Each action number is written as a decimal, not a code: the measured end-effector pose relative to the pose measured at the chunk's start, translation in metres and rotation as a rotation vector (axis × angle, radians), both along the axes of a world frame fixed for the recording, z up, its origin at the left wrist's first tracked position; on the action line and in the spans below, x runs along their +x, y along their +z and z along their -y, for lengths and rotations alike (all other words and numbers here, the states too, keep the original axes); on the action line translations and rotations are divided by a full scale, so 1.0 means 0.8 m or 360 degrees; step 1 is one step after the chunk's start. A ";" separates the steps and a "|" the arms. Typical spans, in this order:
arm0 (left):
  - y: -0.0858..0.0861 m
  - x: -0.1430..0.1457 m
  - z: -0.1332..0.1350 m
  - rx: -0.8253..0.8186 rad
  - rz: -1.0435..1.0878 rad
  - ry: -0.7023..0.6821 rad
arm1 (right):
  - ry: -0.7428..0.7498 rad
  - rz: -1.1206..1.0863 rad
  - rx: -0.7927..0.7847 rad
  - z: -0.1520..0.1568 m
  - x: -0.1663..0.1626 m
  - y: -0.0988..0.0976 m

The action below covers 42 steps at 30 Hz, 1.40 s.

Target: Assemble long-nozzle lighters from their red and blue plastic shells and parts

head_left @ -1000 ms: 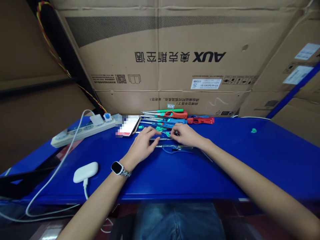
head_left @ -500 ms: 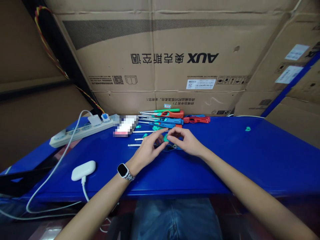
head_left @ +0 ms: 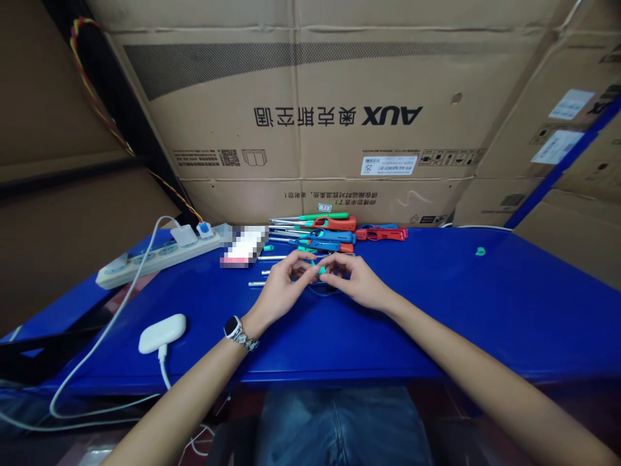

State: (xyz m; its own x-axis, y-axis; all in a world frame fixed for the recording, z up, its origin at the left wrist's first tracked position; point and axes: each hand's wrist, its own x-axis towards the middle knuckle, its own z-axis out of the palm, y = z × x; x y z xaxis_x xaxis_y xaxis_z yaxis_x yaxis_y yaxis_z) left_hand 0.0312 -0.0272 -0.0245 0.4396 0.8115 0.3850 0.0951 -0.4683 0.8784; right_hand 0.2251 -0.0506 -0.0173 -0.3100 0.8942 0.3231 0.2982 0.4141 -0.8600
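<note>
My left hand and my right hand meet above the blue table. Between their fingertips is a small green plastic piece, gripped from both sides. A bit of green also shows at the left fingertips; whether it is a separate piece I cannot tell. Beneath and behind the hands lie metal lighter tubes, their other ends mostly hidden by my fingers. Just beyond, long-neck lighters with blue handles and red handles are piled together.
Red lighter handle parts lie right of the pile. A loose green piece rests farther right. On the left are a power strip, a white charging case with its cable, and a blurred-out box. Cardboard walls the back.
My left hand has shifted slightly left, and its wrist has turned a little. My right hand has moved slightly lower. The green piece stays between the fingertips and shows more clearly.
</note>
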 end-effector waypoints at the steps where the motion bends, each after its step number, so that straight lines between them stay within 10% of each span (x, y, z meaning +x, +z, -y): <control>1: 0.001 -0.001 0.001 0.0040 -0.0045 0.0006 | 0.0015 -0.0058 -0.0051 -0.001 0.001 0.000; 14: 0.006 -0.015 -0.001 0.1364 -0.0430 0.0098 | 0.0205 -0.0320 -0.0493 -0.005 0.007 0.006; 25: 0.004 -0.021 -0.011 0.1041 -0.0762 -0.0031 | -0.0173 0.0778 0.0445 0.012 0.038 -0.008; 42: -0.004 -0.019 -0.025 0.0876 -0.1028 -0.0192 | 0.0042 0.0827 0.0370 0.005 0.037 -0.017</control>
State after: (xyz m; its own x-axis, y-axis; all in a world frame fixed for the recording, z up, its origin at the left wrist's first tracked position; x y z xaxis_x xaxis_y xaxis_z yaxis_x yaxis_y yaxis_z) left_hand 0.0161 -0.0070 -0.0275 0.7796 0.5160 0.3549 0.4206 -0.8513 0.3138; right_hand 0.2551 -0.0549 -0.0307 -0.5019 0.8077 0.3093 0.6448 0.5878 -0.4886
